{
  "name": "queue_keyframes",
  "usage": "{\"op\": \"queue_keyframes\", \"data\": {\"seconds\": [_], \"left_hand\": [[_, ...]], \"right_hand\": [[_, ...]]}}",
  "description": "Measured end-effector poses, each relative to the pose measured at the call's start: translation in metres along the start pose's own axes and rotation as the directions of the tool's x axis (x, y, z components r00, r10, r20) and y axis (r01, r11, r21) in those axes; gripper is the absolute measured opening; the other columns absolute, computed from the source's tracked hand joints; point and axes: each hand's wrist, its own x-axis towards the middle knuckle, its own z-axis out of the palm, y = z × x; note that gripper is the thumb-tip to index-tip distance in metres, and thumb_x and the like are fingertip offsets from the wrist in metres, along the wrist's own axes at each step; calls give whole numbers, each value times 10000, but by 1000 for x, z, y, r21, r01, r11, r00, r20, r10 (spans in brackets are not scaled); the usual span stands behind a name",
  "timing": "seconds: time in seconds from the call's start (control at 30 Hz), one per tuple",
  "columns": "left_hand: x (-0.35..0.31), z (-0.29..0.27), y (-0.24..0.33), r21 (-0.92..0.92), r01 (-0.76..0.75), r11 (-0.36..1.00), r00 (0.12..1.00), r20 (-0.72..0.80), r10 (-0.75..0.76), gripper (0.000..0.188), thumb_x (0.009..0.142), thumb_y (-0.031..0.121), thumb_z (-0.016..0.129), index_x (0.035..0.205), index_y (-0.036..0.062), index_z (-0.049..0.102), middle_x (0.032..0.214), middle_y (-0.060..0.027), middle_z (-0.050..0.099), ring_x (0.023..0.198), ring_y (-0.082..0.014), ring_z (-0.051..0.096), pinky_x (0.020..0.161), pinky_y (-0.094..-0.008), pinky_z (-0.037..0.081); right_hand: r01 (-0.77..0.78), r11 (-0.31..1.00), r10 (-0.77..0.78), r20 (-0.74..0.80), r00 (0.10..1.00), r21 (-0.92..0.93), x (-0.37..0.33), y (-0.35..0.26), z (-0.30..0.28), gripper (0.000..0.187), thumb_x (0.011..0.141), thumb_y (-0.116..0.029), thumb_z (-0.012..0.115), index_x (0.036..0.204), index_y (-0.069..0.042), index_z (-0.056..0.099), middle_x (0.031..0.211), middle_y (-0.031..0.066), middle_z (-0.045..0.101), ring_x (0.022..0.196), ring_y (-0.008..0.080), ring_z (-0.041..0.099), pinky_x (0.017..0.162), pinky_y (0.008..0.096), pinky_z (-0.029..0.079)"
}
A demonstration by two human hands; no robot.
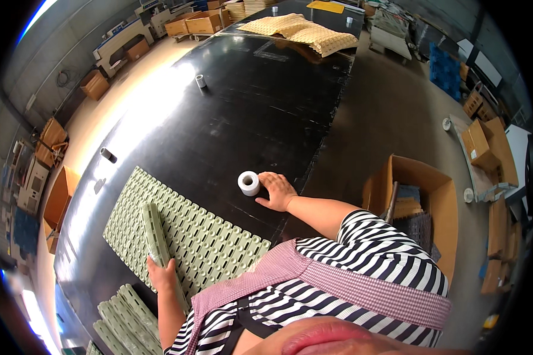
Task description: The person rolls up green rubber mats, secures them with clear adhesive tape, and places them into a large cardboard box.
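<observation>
A pale green perforated plastic mat (207,236) with rows of round knobs and slots lies spread on the black tabletop. Across its left part rests a long green bundle (154,231), apparently a folded mat in shiny clear wrap. My left hand (163,274) is closed around the lower part of this bundle. Toward the table's right edge stands a white roll (249,184) with a hole through its core. Right beside it is my right hand (276,190), its fingers stretched out and the tips at or very near the roll's side.
Several similar green wrapped bundles (124,316) lie at the near left of the black table (243,112). Small cylinders stand along the left side. A cream knobbed sheet (302,32) covers part of the far end. At my right, a cardboard box (450,207) holds scraps.
</observation>
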Motion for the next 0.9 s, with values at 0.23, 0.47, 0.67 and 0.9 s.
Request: {"op": "queue_keyframes", "data": {"seconds": [0.23, 0.47, 0.67, 0.9], "left_hand": [[5, 0, -1, -7, 17, 1000, 1000, 12, -17, 970, 771, 387, 816, 1547, 23, 362, 1475, -231, 519, 1318, -416, 531, 1104, -459, 430], [13, 15, 5, 62, -43, 997, 998, 51, 39, 960, 819, 425, 778, 1564, 20, 327, 1500, -258, 487, 1335, -426, 514, 1124, -459, 406], [18, 27, -54, 151, -21, 988, 999, 38, 15, 962, 852, 432, 729, 1546, -79, 299, 1517, -307, 441, 1382, -439, 455, 1159, -447, 359], [27, 16, -31, 202, -96, 975, 994, 62, 85, 994, 829, 412, 724, 1543, -115, 276, 1520, -334, 424, 1386, -443, 456, 1166, -430, 349]], "right_hand": [[-6, 1000, 6, 12, 1000, -1, 5, 1, 4, 745, 883, -470, 708, 1477, -100, 454, 1526, 99, 461, 1468, 264, 374, 1211, 438, 285], [-32, 999, 30, -73, 997, -30, -8, 14, 4, 796, 853, -494, 743, 1473, -90, 452, 1522, 109, 461, 1466, 281, 372, 1218, 450, 267], [59, 988, -54, -38, 998, 141, 2, -6, -1, 856, 795, -529, 789, 1455, -80, 482, 1507, 124, 478, 1453, 289, 385, 1218, 461, 259], [-7, 988, 16, -54, 998, 152, -5, -6, 4, 863, 828, -535, 763, 1482, -53, 473, 1537, 131, 458, 1484, 282, 350, 1239, 447, 236]]}}
